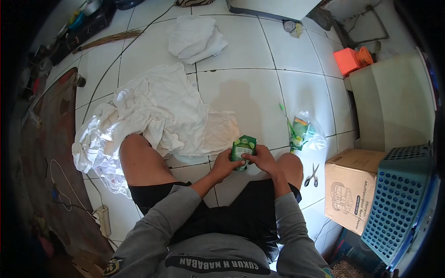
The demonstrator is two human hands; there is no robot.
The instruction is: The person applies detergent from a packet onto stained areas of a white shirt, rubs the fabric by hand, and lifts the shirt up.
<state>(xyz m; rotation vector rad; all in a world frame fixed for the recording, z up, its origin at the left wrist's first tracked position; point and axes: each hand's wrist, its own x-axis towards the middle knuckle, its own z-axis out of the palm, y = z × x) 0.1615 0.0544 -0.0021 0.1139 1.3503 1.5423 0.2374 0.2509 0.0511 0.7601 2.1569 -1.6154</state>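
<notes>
And there it was, the green packet (pixel 244 153), held up front and center between the knees, just above the tiled floor (pixel 241 88). The left hand (pixel 223 167) had its side, the right hand (pixel 263 160) had the other, and the grip of both was narrow, fingers closed around the packet with the thumbs over its lower front. A handsome little pouch it was, too: deep green, with paler yellow-green shapes near the top and a light panel across the middle. It carried print, but the lettering was too small to read.

Over to the right, the cardboard box (pixel 348 197) showed its writing sideways: "Multipurpose Spot Cleaner", under a brand name that looked like "Harmnni", though the angle made that uncertain, plus a line drawing of a machine. The shirt (pixel 218 259) joined in with "SUKUR H NABABAN" (upside down from this seat, mind you).

Around the action, a clear plastic bag (pixel 316 137) with green and orange packaging sat beyond the right knee, and open scissors (pixel 312 176) lay beside that knee. The blue basket (pixel 396 199) stood against the box. Out left sprawled a big heap of white cloth (pixel 162 109), with a smaller folded cloth (pixel 192 39) farther ahead.
</notes>
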